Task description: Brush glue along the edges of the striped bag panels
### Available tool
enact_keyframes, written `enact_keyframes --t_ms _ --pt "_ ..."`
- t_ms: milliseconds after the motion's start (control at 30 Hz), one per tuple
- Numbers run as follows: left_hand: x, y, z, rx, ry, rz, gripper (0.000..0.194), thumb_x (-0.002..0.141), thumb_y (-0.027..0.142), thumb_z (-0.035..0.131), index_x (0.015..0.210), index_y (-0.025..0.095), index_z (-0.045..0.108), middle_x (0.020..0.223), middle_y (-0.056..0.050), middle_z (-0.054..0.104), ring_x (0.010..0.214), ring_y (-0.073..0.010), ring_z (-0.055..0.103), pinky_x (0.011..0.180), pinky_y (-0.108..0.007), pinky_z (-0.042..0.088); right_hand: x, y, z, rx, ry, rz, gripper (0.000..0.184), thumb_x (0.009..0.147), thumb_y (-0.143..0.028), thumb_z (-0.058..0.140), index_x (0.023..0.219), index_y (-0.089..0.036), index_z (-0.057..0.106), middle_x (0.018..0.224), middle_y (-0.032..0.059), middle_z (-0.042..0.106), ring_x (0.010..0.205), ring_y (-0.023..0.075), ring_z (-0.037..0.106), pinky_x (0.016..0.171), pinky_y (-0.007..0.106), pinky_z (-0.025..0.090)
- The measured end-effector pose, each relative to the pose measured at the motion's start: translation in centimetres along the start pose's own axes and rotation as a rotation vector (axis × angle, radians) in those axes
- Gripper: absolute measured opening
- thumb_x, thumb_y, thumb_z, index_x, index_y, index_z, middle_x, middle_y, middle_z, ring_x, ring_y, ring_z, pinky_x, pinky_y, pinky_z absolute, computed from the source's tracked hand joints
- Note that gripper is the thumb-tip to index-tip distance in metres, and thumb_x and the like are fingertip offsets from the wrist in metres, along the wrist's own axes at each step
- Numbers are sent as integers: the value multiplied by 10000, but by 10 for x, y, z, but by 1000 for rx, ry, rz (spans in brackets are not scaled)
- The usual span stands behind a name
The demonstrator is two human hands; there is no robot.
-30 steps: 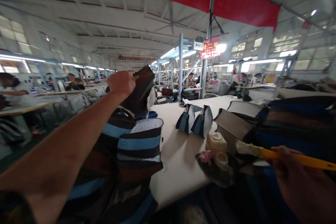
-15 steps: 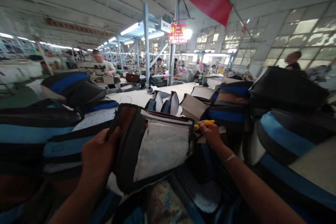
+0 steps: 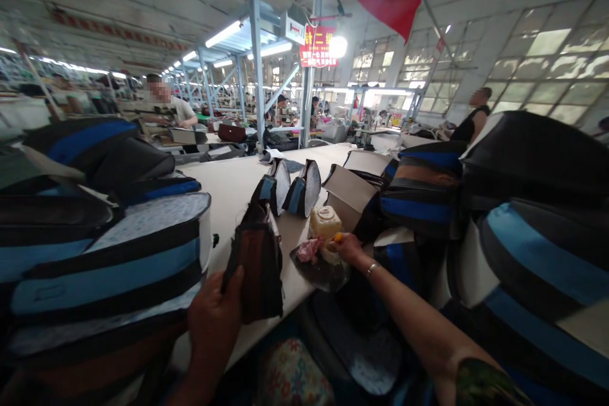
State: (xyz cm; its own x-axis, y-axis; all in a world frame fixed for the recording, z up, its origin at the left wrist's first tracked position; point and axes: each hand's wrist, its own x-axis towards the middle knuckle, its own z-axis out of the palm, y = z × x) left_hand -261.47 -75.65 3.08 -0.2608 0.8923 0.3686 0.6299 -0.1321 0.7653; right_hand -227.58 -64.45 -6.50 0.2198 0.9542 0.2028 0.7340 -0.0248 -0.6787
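My left hand (image 3: 216, 314) is closed on the near edge of a black and brown bag piece (image 3: 257, 269), turned end-on above the white table (image 3: 214, 177). My right hand (image 3: 351, 248) grips a yellow-handled tool (image 3: 338, 237); its working end is hidden. That hand is at a dark shallow dish (image 3: 323, 278), beside a yellowish-white plastic container (image 3: 326, 221) and a crumpled pink cloth (image 3: 309, 250). Two small black and blue pouches (image 3: 297, 193) with pale linings stand just behind.
Stacked black and light-blue bag parts (image 3: 114, 273) crowd the left. More black and blue parts (image 3: 528, 247) pile up at the right, near folded grey-beige pieces (image 3: 349, 193). Across the table, a person (image 3: 178, 108) sits at a machine; another person (image 3: 471, 117) is at the right.
My left hand has swung the bag piece from broadside to end-on, uncovering the dish and container. My right hand has moved from the piece's right edge down to the dish with the yellow-handled tool.
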Motion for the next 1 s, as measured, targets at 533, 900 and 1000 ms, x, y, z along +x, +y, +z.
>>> enact_keyframes --t_ms 533,900,1000 --pt "-13 -9 23 -254 -235 189 466 837 483 584 1183 177 651 995 -49 632 955 -201 626 880 -328 505 -44 7 -34 126 85 -115 356 862 -483 533 930 -182 711 774 52 718 668 188 661 631 276 488" --pt "-10 -3 38 -343 -235 173 467 816 474 619 1165 170 685 1087 -80 676 1072 -239 615 947 -358 512 -61 -101 -101 346 372 -186 366 882 -511 553 889 -165 671 614 8 600 533 142 533 539 254 407" --pt "-13 4 41 -414 -269 144 488 799 464 640 1178 160 679 1097 -85 672 1091 -244 601 960 -357 498 -80 -167 -115 554 202 -396 287 870 -462 624 850 -176 649 615 -21 573 523 107 501 502 222 391"
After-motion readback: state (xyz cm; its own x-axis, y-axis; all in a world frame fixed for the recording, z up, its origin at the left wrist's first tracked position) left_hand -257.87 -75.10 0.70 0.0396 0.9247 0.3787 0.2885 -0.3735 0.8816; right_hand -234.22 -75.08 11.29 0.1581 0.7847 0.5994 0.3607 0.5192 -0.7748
